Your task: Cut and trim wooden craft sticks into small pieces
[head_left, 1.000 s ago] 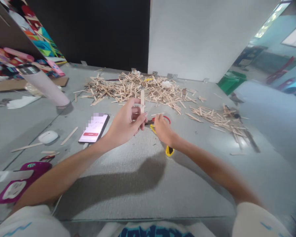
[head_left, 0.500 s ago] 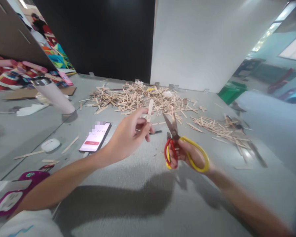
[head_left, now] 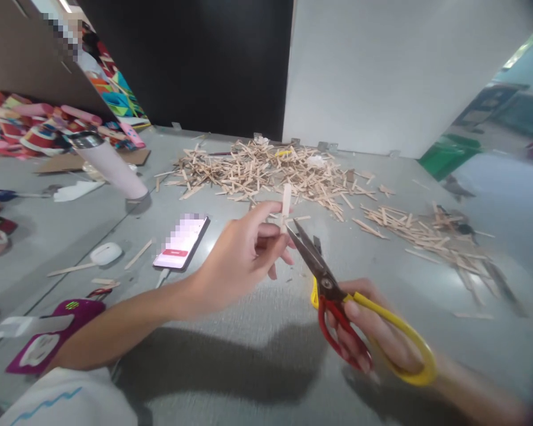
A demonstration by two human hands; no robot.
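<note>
Taking the phone (head_left: 181,242) as landmark, the left hand (head_left: 237,260) is reaching over the worktop (head_left: 249,305) just to its right, and that grip is clamping a wooden stick (head_left: 286,204) between thumb and fingers. The stick is standing nearly upright, its free end pointing up. Farther to the phone's right, the right hand (head_left: 393,340) is gripping the scissors (head_left: 325,284), its grip closing around the red and yellow handles. The blades are standing slightly apart and pointing back toward the phone's side, their tips lying close to the stick's lower part; whether they are touching it, I cannot tell. A yellow object (head_left: 314,294) is lying partly hidden behind the scissors.

Beyond the phone, to its right, a large heap of sticks (head_left: 249,171) is spreading out, and a smaller heap (head_left: 404,225) is lying well off to its right.

The step in hand appears to be aligning the blades with the stick. The next move seems to be calling for a steady left grip, wider blades and fingertips clear of both edges.
</note>
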